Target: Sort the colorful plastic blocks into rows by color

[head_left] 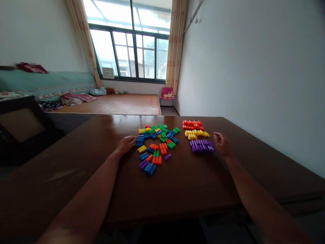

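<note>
My left hand [127, 145] rests on the table at the left side of a loose mixed pile. Its fingers are stretched out, with the tips at some blue connector blocks [139, 141]. In the pile lie green blocks [171, 145], orange blocks [156, 160] and yellow blocks [142, 148]. My right hand [222, 144] is just right of the sorted rows, its fingers curled in and no block visible in them. Nearest to it is a group of purple blocks [201, 146]. Behind that are yellow blocks [196, 134] and red-orange blocks [193, 125] in rows.
The brown table [177, 189] is glossy. A single purple block [168, 157] lies between the pile and the rows. Beyond the table stand a bed with a mat [127, 103] and a pink chair [167, 91]. A white wall [254, 67] runs along the right.
</note>
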Tool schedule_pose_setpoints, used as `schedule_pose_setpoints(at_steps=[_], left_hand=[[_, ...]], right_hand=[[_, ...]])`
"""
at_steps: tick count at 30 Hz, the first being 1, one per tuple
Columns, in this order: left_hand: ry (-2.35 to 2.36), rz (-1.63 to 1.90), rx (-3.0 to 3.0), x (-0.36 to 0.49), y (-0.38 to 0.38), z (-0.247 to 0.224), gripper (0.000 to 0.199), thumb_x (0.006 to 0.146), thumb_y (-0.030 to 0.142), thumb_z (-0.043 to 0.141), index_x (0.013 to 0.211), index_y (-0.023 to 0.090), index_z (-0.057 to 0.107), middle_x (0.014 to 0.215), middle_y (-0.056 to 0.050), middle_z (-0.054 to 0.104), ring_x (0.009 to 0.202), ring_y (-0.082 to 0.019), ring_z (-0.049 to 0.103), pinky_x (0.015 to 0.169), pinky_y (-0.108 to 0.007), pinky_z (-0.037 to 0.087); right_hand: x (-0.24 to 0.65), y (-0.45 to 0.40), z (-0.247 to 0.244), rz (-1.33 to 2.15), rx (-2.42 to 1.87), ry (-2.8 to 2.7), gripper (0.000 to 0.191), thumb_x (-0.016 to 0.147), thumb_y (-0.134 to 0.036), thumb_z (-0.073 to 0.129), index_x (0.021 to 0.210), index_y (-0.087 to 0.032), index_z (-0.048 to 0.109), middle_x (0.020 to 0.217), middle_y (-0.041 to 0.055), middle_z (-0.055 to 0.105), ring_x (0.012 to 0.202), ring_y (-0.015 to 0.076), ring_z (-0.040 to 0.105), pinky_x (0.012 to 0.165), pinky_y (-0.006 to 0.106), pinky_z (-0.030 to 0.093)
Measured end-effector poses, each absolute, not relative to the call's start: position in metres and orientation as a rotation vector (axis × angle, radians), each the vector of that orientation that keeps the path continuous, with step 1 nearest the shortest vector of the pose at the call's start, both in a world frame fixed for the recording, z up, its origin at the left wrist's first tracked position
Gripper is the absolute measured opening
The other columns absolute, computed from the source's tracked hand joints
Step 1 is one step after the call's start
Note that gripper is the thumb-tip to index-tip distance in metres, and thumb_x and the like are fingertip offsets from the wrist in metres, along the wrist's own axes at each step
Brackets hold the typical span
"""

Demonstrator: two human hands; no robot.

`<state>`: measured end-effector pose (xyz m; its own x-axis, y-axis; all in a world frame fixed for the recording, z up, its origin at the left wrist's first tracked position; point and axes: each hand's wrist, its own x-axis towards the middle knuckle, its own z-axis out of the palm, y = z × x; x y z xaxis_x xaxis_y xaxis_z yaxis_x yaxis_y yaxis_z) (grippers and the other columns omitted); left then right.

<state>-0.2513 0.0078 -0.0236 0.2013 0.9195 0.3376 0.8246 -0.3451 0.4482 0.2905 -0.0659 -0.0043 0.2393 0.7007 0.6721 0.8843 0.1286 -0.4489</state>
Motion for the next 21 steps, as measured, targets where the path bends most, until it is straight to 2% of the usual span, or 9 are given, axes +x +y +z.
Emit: schedule_pose_setpoints(at_steps=[2,7,9,11,13,15,19,21], left_hand=[[1.688,0.848,2.286,-0.249,0.006,-0.023,0.041,0.082,0.040,0.045,0.104,0.019,0.072,0.106,-0.008,0.072,0.098,-0.024,0.065,0.087,-0.032,0.049],[1.689,0.861,2.281,-0.245,0.002,-0.020,0.038,0.083,0.037,0.047,0.104,0.018,0.073,0.106,-0.008,0.073,0.097,-0.023,0.065,0.087,-0.031,0.049],[1.670,0.867,2.279,-0.243,-0.001,-0.019,0.038,0.083,0.036,0.046,0.103,0.018,0.073,0.105,-0.008,0.073,0.096,-0.023,0.065,0.088,-0.031,0.049],[1.656,0.877,2.271,-0.242,-0.002,-0.017,0.037,0.084,0.036,0.046,0.103,0.018,0.073,0.105,-0.008,0.073,0.096,-0.022,0.066,0.088,-0.031,0.049],[1.657,0.876,2.272,-0.242,-0.002,-0.017,0.038,0.084,0.036,0.046,0.103,0.017,0.073,0.106,-0.008,0.073,0.098,-0.022,0.065,0.089,-0.030,0.048],[1.674,0.870,2.279,-0.242,-0.001,-0.018,0.039,0.084,0.036,0.046,0.103,0.017,0.073,0.107,-0.009,0.072,0.099,-0.023,0.065,0.090,-0.030,0.048],[1.666,0.873,2.280,-0.245,0.003,-0.021,0.039,0.083,0.039,0.046,0.103,0.019,0.073,0.106,-0.007,0.072,0.098,-0.023,0.065,0.088,-0.030,0.049],[1.648,0.866,2.274,-0.246,0.004,-0.021,0.040,0.082,0.041,0.046,0.103,0.020,0.072,0.106,-0.006,0.072,0.098,-0.023,0.065,0.087,-0.030,0.049]], right_hand=[[0.245,-0.070,0.008,-0.208,-1.472,-1.686,0.034,0.091,-0.039,0.044,0.105,-0.017,0.066,0.105,0.0119,0.067,0.089,0.0219,0.063,0.085,0.037,0.048],[0.095,-0.100,0.026,0.198,-1.007,-2.283,0.025,0.093,-0.033,0.046,0.104,-0.022,0.066,0.105,0.0067,0.066,0.098,0.0181,0.060,0.088,0.032,0.046],[0.044,-0.116,0.028,0.239,-0.919,-2.446,0.027,0.094,-0.037,0.047,0.107,-0.022,0.065,0.107,0.0069,0.065,0.098,0.0178,0.059,0.087,0.032,0.046],[0.007,-0.129,0.028,0.162,-0.959,-2.583,0.036,0.089,-0.049,0.052,0.109,-0.022,0.064,0.104,0.0088,0.064,0.098,0.0213,0.057,0.086,0.036,0.046],[-0.016,-0.137,0.029,0.037,-1.059,-2.685,0.042,0.084,-0.056,0.057,0.106,-0.021,0.065,0.102,0.0107,0.063,0.098,0.0251,0.056,0.083,0.040,0.045],[-0.028,-0.138,0.031,-0.032,-1.106,-2.755,0.038,0.082,-0.052,0.061,0.102,-0.020,0.066,0.103,0.0114,0.061,0.097,0.0258,0.055,0.080,0.039,0.046],[-0.030,-0.129,0.035,0.059,-0.968,-2.746,0.032,0.079,-0.041,0.069,0.099,-0.017,0.063,0.113,0.0106,0.056,0.093,0.0204,0.056,0.077,0.031,0.045],[-0.026,-0.123,0.036,0.127,-0.926,-2.673,0.029,0.081,-0.042,0.068,0.094,-0.017,0.061,0.105,0.0082,0.059,0.089,0.0181,0.056,0.076,0.028,0.043]])
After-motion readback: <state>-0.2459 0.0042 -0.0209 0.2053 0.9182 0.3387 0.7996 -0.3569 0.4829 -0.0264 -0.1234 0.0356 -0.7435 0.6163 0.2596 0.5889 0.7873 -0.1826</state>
